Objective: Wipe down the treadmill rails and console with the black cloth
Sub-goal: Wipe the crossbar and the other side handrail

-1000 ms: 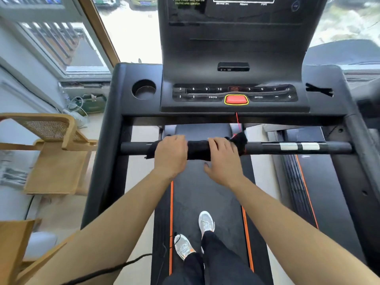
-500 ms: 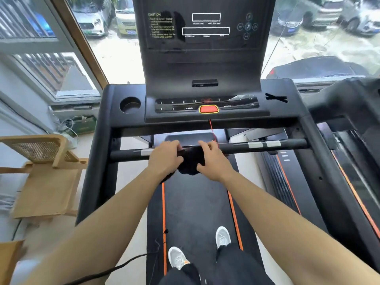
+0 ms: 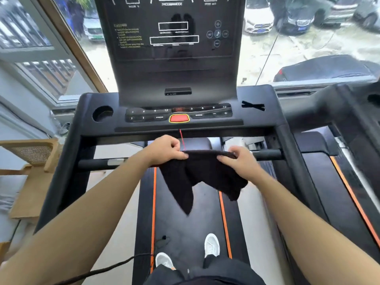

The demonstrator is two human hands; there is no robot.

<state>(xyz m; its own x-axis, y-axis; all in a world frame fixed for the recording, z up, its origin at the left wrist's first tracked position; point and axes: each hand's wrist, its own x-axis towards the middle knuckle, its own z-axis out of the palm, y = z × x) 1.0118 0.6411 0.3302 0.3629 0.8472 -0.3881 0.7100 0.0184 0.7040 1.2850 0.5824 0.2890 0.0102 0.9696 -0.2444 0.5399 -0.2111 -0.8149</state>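
Observation:
The black cloth [image 3: 203, 177] hangs spread out in front of the treadmill's horizontal crossbar [image 3: 94, 163]. My left hand [image 3: 166, 150] pinches its upper left corner and my right hand [image 3: 238, 161] pinches its upper right edge. The cloth's lower points dangle over the running belt [image 3: 185, 229]. Above the bar sits the black console [image 3: 178, 116] with a red stop button [image 3: 179, 118], and a red safety cord [image 3: 181, 138] drops from it between my hands. The tall display panel [image 3: 172, 48] rises behind. The left side rail [image 3: 61, 161] and right side rail [image 3: 292, 153] frame the deck.
A cup holder [image 3: 102, 114] is set in the console's left end. A wooden chair [image 3: 30, 161] stands to the left of the treadmill. A second treadmill [image 3: 349, 124] is close on the right. My feet in white shoes [image 3: 211, 244] stand on the belt. A black cable [image 3: 115, 266] runs across the floor at lower left.
The cloth was wrapped around the crossbar under both hands; now both hands have lifted it off and pulled it open so it hangs loose. The view has tilted up toward the display.

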